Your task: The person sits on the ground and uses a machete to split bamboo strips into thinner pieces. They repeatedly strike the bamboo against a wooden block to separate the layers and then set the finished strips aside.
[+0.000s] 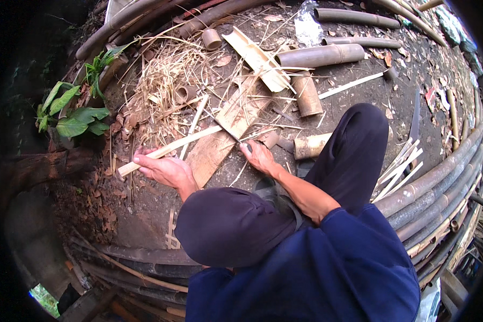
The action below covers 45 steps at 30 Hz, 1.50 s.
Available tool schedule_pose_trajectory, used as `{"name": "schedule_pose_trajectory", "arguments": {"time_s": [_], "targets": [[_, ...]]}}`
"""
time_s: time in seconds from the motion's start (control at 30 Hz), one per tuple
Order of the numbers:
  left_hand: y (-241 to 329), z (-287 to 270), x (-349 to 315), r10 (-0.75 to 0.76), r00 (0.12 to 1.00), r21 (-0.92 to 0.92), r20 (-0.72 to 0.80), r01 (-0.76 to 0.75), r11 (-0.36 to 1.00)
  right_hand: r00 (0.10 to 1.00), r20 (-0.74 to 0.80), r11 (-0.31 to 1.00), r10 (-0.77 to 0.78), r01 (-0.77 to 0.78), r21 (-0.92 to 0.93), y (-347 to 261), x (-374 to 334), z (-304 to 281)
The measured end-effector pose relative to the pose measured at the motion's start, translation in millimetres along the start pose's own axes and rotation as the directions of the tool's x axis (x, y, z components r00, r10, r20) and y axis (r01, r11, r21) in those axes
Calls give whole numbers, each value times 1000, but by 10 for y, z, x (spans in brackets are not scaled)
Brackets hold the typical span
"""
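My left hand (pixel 169 169) is closed around a pale split-bamboo strip (pixel 185 140), its near-left end sticking out past the fingers. The strip's far end meets the thin dark blade of a knife (pixel 224 127) over a wooden board (pixel 206 158). My right hand (pixel 260 156) grips the knife's handle, and the blade slants away to the far left across the board. Beneath the held strip, another narrow bamboo strip (pixel 194 126) lies beside the board. Loose shavings lie over the board's far part.
A heap of bamboo shavings (pixel 163 80) spreads beyond my left hand. A split bamboo half (pixel 257 59) and cut bamboo tubes (pixel 307 95) lie ahead. Split strips (pixel 400 169) and a saw (pixel 415 115) are at right, near long stacked poles (pixel 440 188). Green plants (pixel 80 121) grow at left.
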<state>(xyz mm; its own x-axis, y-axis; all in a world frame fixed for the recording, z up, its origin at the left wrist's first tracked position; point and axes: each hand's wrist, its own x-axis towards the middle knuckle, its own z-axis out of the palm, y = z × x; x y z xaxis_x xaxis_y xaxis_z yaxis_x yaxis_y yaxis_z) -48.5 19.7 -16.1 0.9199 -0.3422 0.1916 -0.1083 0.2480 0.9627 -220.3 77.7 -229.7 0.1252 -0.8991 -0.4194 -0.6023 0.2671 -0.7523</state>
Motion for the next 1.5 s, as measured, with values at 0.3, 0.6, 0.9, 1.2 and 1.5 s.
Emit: {"name": "schedule_pose_trajectory", "arguments": {"time_s": [0.3,0.6,0.9,1.2,1.5], "targets": [[-321,-317,393,12,983,-256,184,36,966,996,73,993,-44,36,110,-183,-45,-112],[-426,-674,653,-37,976,-215,214,84,973,882,-46,850,-470,466,245,-953,-280,-228],[-319,-798,142,65,983,-141,170,-41,989,964,112,958,-241,218,184,-547,-247,60],[-358,-811,293,-78,949,-142,305,126,982,997,81,996,-4,-3,91,-156,-147,-11],[-754,-696,337,-157,979,427,129,87,900,976,214,981,27,-67,182,-226,-52,-170]]}}
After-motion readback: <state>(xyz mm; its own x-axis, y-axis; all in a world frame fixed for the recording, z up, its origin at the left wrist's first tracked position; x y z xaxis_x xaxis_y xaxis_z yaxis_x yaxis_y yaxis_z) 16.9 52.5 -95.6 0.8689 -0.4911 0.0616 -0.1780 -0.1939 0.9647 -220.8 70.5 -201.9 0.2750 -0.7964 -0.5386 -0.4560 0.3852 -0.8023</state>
